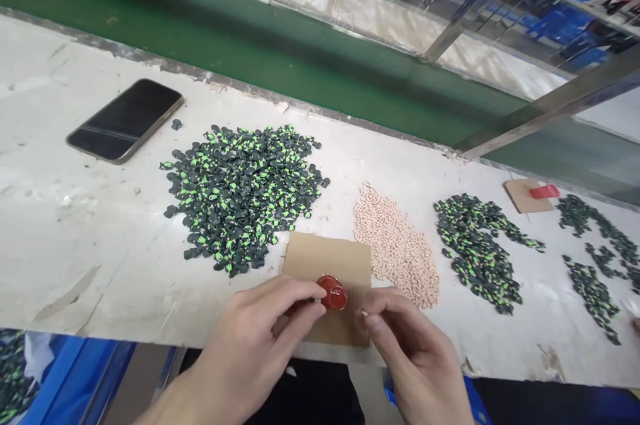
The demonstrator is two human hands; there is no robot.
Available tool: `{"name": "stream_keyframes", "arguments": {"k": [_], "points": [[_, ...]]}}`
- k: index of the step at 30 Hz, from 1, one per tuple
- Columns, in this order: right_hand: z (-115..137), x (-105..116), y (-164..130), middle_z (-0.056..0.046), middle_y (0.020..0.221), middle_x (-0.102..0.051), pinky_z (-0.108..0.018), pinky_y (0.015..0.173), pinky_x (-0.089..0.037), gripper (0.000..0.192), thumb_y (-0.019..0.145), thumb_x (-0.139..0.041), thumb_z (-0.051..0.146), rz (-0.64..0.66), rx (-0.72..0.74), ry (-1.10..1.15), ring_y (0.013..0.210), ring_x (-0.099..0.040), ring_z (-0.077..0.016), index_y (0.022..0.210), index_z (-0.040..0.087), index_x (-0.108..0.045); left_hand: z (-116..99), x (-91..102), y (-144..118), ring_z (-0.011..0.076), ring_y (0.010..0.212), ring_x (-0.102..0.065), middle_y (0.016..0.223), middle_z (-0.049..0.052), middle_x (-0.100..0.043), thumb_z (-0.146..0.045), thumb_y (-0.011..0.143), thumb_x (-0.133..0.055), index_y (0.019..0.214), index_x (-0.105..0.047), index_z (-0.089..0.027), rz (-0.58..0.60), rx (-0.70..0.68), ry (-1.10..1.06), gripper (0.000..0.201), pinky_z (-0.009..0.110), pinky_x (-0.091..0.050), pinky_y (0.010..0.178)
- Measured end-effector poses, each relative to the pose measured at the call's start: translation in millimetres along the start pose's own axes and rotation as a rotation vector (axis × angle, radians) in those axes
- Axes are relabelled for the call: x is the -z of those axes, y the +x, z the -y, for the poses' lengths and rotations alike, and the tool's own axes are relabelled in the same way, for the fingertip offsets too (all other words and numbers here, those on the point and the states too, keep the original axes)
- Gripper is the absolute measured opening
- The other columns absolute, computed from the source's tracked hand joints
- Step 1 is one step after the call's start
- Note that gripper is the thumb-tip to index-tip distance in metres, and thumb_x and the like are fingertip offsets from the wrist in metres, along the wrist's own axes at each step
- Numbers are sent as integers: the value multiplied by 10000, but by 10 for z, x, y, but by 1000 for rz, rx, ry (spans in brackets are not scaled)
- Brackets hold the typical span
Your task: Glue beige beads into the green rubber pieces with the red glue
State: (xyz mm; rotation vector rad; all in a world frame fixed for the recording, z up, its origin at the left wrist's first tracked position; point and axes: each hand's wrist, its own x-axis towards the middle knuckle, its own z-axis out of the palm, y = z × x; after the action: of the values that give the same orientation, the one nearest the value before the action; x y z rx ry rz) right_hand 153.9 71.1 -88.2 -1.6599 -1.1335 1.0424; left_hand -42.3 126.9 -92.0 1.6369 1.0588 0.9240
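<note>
My left hand (270, 331) is closed in a pinch beside a small glossy red cup (334, 297). A tiny dark piece (317, 300) shows between its thumb and forefinger, mostly covered by the fingertips. Under the cup lies a square of brown cardboard (327, 255) at the table's front edge. Just right of the cup, my right hand (413, 345) pinches a tiny pale pink bead (365, 313). A spread of similar pale pink beads (395, 238) lies beyond that hand. Left of the beads is a large heap of small black-and-green pieces (250, 191).
A phone (125, 121) lies at the back left. More black-and-green pieces (480, 251) are spread to the right. Farther along stands a second cardboard piece (517, 197) with a red cup (545, 191). A metal post (550, 101) and green belt (300, 71) border the white table.
</note>
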Motion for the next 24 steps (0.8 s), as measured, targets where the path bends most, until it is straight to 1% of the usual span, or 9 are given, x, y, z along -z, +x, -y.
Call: {"name": "stream_keyframes", "arguments": {"k": [2, 5, 10, 14, 18, 24], "points": [[-73, 18, 15, -44, 857, -688, -273, 717, -587, 143, 970, -666, 338, 29, 77, -79, 811, -670, -202, 863, 259, -720, 44, 10, -2, 115, 654, -711, 811, -42, -790, -128, 940, -657, 921, -736, -244, -34, 29, 18, 142, 164, -566, 653], [-139, 6, 24, -56, 918, -709, -292, 736, -585, 119, 992, -626, 269, 75, 135, -149, 865, -688, -213, 904, 260, -705, 98, 5, -7, 135, 656, -718, 804, -32, -794, -145, 943, -644, 913, -743, -242, -40, 71, 39, 142, 195, -572, 644], [-167, -23, 23, -47, 940, -720, -309, 744, -570, 122, 997, -610, 243, 76, 157, -216, 897, -696, -220, 914, 267, -697, 164, 1, -21, 149, 695, -733, 833, -19, -798, -140, 941, -624, 957, -752, -234, -15, 90, 62, 158, 219, -572, 685], [-176, -13, 27, -47, 989, -729, -296, 741, -563, 121, 1006, -594, 216, 90, 177, -255, 930, -694, -215, 962, 279, -687, 196, 8, -22, 146, 729, -743, 858, -15, -803, -136, 947, -613, 968, -753, -224, -23, 81, 71, 166, 211, -568, 703], [-181, -15, 27, -34, 977, -704, -287, 768, -556, 131, 1009, -590, 197, 100, 195, -263, 957, -686, -206, 963, 287, -674, 204, 8, -18, 132, 730, -740, 850, -20, -799, -116, 943, -617, 964, -756, -212, -21, 69, 80, 170, 191, -557, 709], [-168, -19, 20, -34, 963, -688, -287, 759, -554, 139, 1007, -582, 185, 100, 200, -277, 899, -666, -195, 963, 282, -670, 194, 0, -30, 124, 719, -732, 837, -12, -793, -108, 939, -622, 956, -761, -193, -22, 65, 92, 164, 177, -555, 701]]}}
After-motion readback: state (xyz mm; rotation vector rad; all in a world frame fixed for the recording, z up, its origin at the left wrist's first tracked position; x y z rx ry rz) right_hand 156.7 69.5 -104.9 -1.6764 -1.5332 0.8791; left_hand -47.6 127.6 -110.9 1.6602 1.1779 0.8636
